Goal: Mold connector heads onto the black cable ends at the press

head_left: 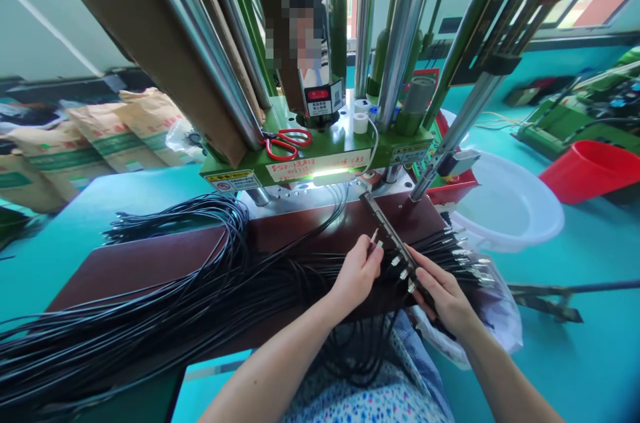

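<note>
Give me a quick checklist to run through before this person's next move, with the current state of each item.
1. Left grip on a cable end: ok, pinched between the fingers beside the slotted bar.
2. Right grip on the slotted bar: ok, held toward its near end.
3. Connectors along the bar's whole length: not ok, they show only on the nearer part.
4. Connectors fully seated: cannot tell, too small to judge.
5. Red-handled scissors away from both hands: ok, they lie on the green press.
6. Black cables free of tangles: cannot tell, many strands overlap.
</note>
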Available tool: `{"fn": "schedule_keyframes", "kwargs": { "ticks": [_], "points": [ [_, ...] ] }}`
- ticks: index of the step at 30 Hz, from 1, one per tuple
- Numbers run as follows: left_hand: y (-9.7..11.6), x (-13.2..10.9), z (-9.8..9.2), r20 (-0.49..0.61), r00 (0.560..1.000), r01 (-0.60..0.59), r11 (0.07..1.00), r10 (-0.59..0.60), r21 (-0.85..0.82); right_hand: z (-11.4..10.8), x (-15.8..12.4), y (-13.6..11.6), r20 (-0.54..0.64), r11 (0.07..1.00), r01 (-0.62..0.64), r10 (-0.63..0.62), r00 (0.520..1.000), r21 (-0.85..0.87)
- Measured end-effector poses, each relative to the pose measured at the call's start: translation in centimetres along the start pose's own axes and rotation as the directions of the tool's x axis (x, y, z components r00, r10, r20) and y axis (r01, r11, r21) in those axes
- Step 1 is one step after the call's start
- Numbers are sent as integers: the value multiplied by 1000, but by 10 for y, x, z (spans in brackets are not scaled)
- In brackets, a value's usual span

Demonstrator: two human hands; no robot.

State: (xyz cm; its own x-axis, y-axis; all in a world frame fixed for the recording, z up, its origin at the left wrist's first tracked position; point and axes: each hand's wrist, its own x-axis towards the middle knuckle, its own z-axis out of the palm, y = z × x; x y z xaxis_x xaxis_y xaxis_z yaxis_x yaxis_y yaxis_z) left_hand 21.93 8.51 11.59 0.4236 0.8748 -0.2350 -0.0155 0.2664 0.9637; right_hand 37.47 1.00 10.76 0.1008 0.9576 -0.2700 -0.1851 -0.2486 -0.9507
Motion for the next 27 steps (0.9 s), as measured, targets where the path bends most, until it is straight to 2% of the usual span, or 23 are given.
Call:
{"fn": "schedule_keyframes", "kwargs": {
  "ticks": [3,6,13,21,27],
  "points": [
    [0,2,1,23,999,-46,998,45,41,0,1,-2,21,1000,4,-4,1000,-29],
    [4,3,0,-23,1000,-19,999,20,36,-3,1,-1,57,997,26,-22,998,-74],
    [7,1,-3,-35,999,5,999,-3,52,-9,3,4,119,992,24,-8,993,-127],
    [9,1,-3,-30,999,39,999,-39,0,-10,4,3,109,991,30,-16,994,-130],
    [4,1,-4,-26,999,38,999,-39,-9,-5,2,4,148,975,54,-22,989,-215]
  ]
}}
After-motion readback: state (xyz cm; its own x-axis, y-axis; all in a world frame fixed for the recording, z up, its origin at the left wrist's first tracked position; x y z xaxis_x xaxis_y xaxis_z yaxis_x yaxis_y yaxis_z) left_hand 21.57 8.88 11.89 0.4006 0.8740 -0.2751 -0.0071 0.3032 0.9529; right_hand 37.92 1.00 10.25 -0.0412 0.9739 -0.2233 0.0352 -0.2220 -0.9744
